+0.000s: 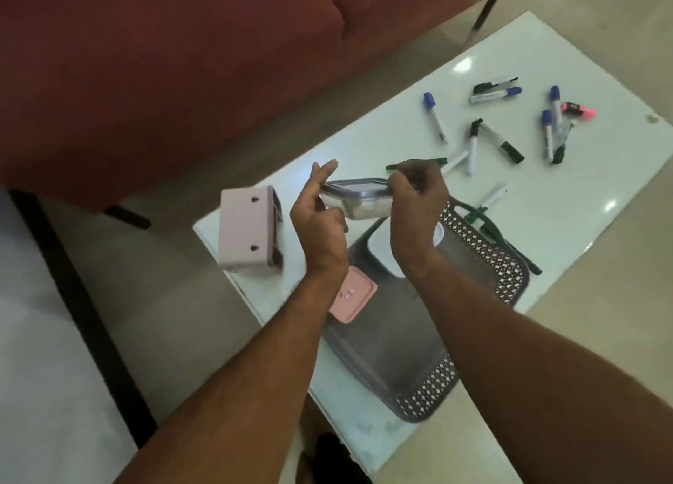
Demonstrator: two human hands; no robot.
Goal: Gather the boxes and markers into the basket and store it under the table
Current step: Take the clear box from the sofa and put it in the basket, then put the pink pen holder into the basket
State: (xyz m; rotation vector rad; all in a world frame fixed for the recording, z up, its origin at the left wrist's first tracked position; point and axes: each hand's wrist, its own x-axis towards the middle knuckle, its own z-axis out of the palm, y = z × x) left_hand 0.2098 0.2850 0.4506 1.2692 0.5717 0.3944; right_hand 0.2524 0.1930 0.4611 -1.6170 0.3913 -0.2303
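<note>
Head view looking down over two bare forearms reaching across a white table (568,207). Holding a clear box (355,201) with a grey lid between both hands, above the far end of the grey basket (484,261). Left hand (320,217) cupping the box's left end, thumb tucked under, fingers (324,170) stretched up and partly loose past the lid. Right hand (418,196) clamping the box's right end from above, fingers curled over the lid edge. Sitting directly beneath the hands, inside the basket: a white box (382,254) under the right wrist, a pink box (353,299) beside the left forearm and nearer the body. Lying just left of the left hand, on the table corner: a pale pink box (247,228) tipped on its side, two keyhole slots facing up. Scattering beyond the right hand, toward the far right of the table: markers (491,141) with blue, black and green caps, plus a pink highlighter (575,109), all outside the basket. Poking out just past the right hand's knuckles: a green-capped marker (439,161). Resting right of the right hand, by the basket's handle: another white marker with a green cap (488,203). Showing beyond the left hand, behind the table: a dark red sofa (164,64) on a pale floor (174,301).
</note>
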